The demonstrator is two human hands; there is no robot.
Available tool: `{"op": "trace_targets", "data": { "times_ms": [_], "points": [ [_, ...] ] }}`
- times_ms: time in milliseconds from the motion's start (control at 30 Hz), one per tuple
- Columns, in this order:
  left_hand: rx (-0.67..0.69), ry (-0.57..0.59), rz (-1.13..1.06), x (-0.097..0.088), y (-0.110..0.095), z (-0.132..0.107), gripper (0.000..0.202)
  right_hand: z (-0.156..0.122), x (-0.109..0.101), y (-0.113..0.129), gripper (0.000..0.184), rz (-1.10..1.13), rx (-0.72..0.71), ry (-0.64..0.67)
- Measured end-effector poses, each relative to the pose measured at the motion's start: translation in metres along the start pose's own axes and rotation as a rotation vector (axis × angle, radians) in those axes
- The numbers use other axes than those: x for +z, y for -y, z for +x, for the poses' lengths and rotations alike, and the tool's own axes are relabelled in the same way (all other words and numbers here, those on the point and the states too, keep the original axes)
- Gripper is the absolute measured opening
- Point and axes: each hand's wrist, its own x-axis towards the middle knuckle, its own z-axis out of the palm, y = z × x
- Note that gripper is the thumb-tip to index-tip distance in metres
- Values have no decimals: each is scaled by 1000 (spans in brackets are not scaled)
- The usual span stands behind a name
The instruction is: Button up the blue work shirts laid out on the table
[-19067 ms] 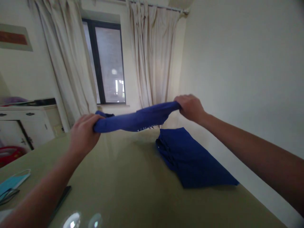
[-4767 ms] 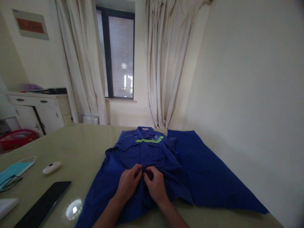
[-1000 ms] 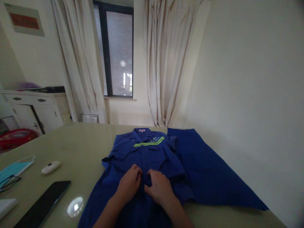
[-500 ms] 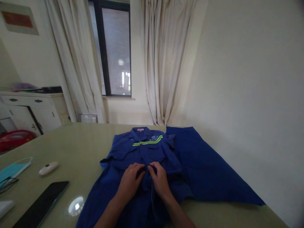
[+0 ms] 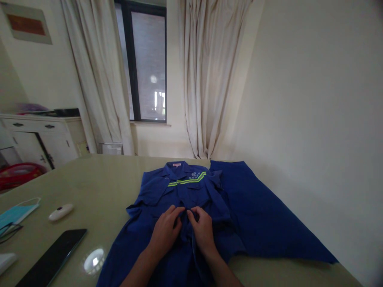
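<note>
A blue work jacket (image 5: 167,195) lies front up on the table, its collar at the far end. A yellow-green reflective stripe and a pale logo cross its chest. My left hand (image 5: 166,227) pinches the front placket from the left, just below the chest pockets. Close beside it, my right hand (image 5: 202,228) grips the placket's other edge with thumb and finger. The fingertips almost meet; any button between them is too small to make out. Below my hands the jacket front hangs in loose folds toward me.
Blue folded cloth (image 5: 263,215) lies right of the jacket, against the wall. On the table's (image 5: 98,179) left are a black phone (image 5: 52,259), a white oval device (image 5: 61,212), a light-blue face mask (image 5: 19,213) and a dark cable. A white cabinet (image 5: 56,143) and red basin (image 5: 20,175) stand beyond.
Both hands have shifted very slightly to the right, their fingertips drawing a little closer together on the placket. The camera view has moved slightly; the jacket lies as before.
</note>
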Motion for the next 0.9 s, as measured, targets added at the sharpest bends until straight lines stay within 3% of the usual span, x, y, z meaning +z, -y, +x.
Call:
{"op": "trace_targets", "data": {
  "times_ms": [167,367,600,900],
  "points": [
    [14,5,51,1,-1,-2,46,1,8,-4,17,-204,-13,39],
    [15,-94,-71,1,-2,-2,38,4,2,5,18,-45,-32,202],
    [-33,-109,-69,-5,-7,-1,24,1,3,9,17,-125,6,62],
    [-20,-21,-31,-1,1,-2,39,1,2,10,17,-108,-16,31]
  ]
}}
